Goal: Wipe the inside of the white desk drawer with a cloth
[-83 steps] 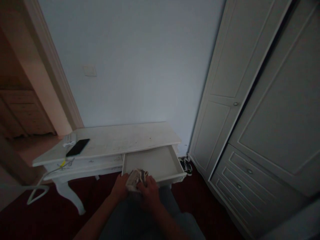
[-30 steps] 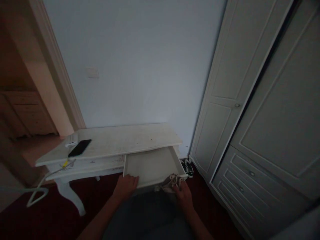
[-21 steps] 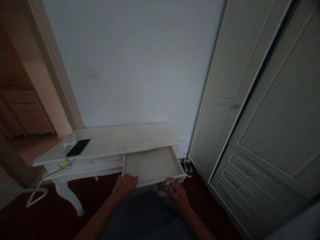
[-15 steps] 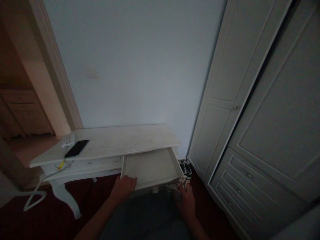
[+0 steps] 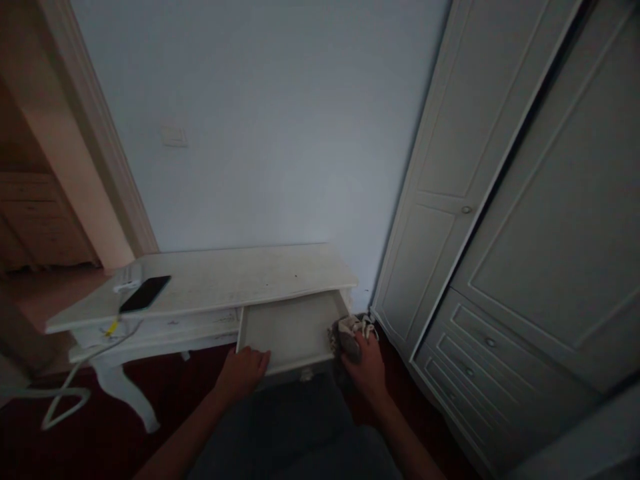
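A shallow drawer (image 5: 290,330) is pulled out of a white console table (image 5: 235,273), with its bare bottom showing. My left hand (image 5: 244,371) grips the drawer's front left corner, fingers curled over the edge. In my right hand (image 5: 367,367) is a crumpled brown and beige patterned cloth (image 5: 346,335). The cloth is at the drawer's right side near the front corner; whether it touches the rim I cannot tell. My fingertips are partly hidden in its folds.
A dark phone (image 5: 146,294) and a white device (image 5: 129,277) lie at the table's left end, with a white cable (image 5: 65,400) hanging down. A grey wardrobe (image 5: 435,253) with drawers stands on the right. Behind the table is a pale wall (image 5: 260,133); dark red carpet (image 5: 195,387) covers the floor.
My right hand has lifted the cloth from the drawer's front right corner, up and slightly back along the right side. My left hand stays on the left corner. The view has shifted slightly.
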The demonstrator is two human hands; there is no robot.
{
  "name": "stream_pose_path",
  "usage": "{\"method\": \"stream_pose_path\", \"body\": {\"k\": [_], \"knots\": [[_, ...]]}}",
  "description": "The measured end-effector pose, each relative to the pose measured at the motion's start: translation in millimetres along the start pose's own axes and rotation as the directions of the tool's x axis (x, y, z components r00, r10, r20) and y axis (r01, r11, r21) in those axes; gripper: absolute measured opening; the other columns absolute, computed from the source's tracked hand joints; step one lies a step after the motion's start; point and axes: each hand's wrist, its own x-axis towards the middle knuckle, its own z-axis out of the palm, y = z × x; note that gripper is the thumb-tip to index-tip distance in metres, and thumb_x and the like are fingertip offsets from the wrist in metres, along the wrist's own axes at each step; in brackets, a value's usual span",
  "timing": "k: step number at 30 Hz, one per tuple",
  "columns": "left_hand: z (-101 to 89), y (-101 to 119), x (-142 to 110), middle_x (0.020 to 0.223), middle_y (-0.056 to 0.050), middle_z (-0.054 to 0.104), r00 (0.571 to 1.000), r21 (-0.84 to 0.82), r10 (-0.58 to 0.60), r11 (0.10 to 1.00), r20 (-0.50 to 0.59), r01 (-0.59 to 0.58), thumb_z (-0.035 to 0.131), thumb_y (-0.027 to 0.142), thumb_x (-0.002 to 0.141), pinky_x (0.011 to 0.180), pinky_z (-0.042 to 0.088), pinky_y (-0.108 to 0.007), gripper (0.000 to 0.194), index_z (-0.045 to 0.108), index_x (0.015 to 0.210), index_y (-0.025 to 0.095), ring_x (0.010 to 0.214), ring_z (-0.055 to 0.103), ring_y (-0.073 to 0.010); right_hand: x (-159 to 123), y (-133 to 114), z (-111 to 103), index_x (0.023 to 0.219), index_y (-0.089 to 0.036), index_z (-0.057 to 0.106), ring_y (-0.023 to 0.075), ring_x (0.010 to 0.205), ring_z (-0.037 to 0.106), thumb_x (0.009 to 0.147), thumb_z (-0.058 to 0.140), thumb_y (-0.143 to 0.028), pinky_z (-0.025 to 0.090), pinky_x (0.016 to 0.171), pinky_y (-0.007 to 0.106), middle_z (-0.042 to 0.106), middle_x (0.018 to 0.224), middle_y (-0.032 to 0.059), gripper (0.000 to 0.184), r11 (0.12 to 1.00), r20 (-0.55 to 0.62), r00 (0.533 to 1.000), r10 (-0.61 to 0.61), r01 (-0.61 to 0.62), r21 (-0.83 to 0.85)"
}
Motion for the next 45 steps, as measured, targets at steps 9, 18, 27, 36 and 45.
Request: {"method": "stream_pose_path", "body": {"k": [9, 18, 27, 36, 45], "knots": [[-4.8, 1.1, 0.4, 0.126, -0.022, 0.072, 1.000, 0.011, -0.004, 1.000, 0.027, 0.004, 0.038, 0.010, 0.100, 0.089, 0.050, -0.056, 0.052, 0.058, 0.147, 0.020, 0.114, 0.068, -0.0385, 46.2, -70.3, -14.2, 0.137, -0.025, 0.062, 0.0388, 0.132, 0.052, 0.075, 0.080, -0.048, 0.043, 0.106, 0.052, 0.054, 0.148, 0.0170, 0.069, 0.966, 0.496, 0.843, -0.207, 0.256, -0.032], [-6.4, 2.9, 0.4, 0.117, -0.018, 0.075, 1.000, -0.041, -0.028, 0.999, 0.012, 0.029, 0.037, 0.018, 0.102, 0.090, 0.048, -0.051, 0.045, 0.064, 0.138, 0.021, 0.111, 0.069, -0.0357, 36.9, -131.8, 18.4, 0.136, -0.028, 0.054, 0.0377, 0.134, 0.048, 0.069, 0.084, -0.059, 0.053, 0.096, 0.051, 0.049, 0.148, 0.0149, 0.079, 0.920, 0.559, 0.735, -0.383, 0.355, 0.164], [-11.8, 4.1, 3.6, 0.110, -0.017, 0.078, 0.991, -0.099, -0.127, 0.986, 0.052, 0.131, 0.033, 0.023, 0.105, 0.093, 0.049, -0.046, 0.043, 0.076, 0.112, 0.017, 0.109, 0.071, -0.0306, 28.7, -162.5, 36.7, 0.132, -0.028, 0.057, 0.0363, 0.117, 0.064, 0.061, 0.090, -0.056, 0.057, 0.089, 0.049, 0.054, 0.143, 0.0146, 0.083, 0.903, 0.587, 0.694, -0.416, 0.390, 0.180], [3.0, 2.0, 1.6, 0.125, -0.021, 0.073, 0.999, -0.054, -0.034, 0.998, -0.019, 0.033, 0.037, 0.014, 0.101, 0.092, 0.047, -0.057, 0.050, 0.060, 0.145, 0.022, 0.115, 0.066, -0.0369, 75.1, -56.7, -21.5, 0.132, -0.022, 0.062, 0.0367, 0.125, 0.063, 0.054, 0.098, -0.048, 0.051, 0.101, 0.045, 0.062, 0.138, 0.0146, 0.091, 0.958, 0.666, 0.712, -0.224, 0.288, 0.015], [-12.1, 6.6, 0.6, 0.123, -0.019, 0.075, 0.998, -0.044, -0.049, 0.998, 0.026, 0.050, 0.037, 0.015, 0.103, 0.092, 0.050, -0.056, 0.047, 0.062, 0.141, 0.021, 0.116, 0.068, -0.0372, 61.4, -119.3, 17.3, 0.131, -0.022, 0.064, 0.0408, 0.116, 0.068, 0.047, 0.096, -0.058, 0.056, 0.094, 0.052, 0.064, 0.135, 0.0165, 0.097, 0.904, 0.698, 0.632, -0.338, 0.424, 0.053]]}}
